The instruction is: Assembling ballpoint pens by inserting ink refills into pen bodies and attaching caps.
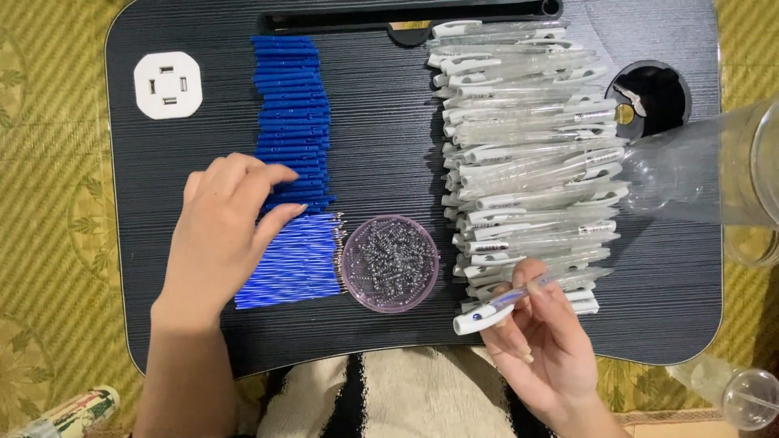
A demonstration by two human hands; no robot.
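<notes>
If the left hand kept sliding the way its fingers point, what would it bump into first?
The left hand points right, toward the blue refills its fingertips already touch; beyond those, probably the round dish of springs.

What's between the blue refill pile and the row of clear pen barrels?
Head view: a round clear dish of small metal springs sits between the blue refills and the clear pen barrels; farther up, bare dark tabletop.

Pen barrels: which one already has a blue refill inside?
The pen barrel held in the right hand, nearest the tray's front edge. A blue refill shows through it; the stacked barrels look clear and empty.
</notes>
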